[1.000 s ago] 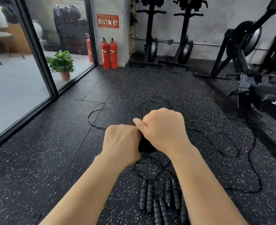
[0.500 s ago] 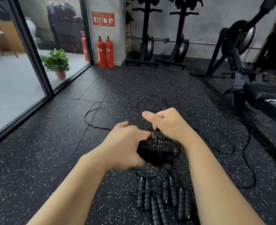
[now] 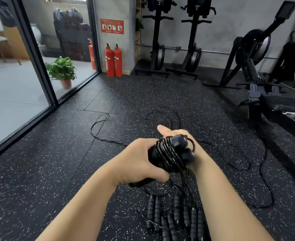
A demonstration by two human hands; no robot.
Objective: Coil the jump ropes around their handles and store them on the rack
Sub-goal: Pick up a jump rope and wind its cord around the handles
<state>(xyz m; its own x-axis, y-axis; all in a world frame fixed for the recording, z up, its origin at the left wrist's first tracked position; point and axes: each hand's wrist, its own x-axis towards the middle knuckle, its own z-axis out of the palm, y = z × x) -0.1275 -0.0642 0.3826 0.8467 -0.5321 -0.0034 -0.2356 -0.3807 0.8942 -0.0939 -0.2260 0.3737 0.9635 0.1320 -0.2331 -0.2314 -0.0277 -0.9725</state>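
A pair of black jump-rope handles (image 3: 179, 145) lies side by side in front of me, with thin black rope coiled around them in several turns. My left hand (image 3: 138, 160) grips the lower part of the handles. My right hand (image 3: 174, 133) sits behind the bundle, thumb up, holding the rope at the handle tops; its fingers are mostly hidden. Several more black foam-grip handles (image 3: 174, 216) lie on the floor below my hands. Loose rope (image 3: 99, 131) trails across the speckled floor in loops.
Rowing machines (image 3: 258, 63) stand at the right and two upright machines (image 3: 176, 49) against the back wall. Red fire extinguishers (image 3: 113, 60) stand by a pillar. A glass wall (image 3: 21, 75) with a potted plant (image 3: 62, 70) behind it runs along the left.
The bundle has turned so its handle ends now face me, with more coils showing. My right hand has swung from the front over to the far side of the handles.
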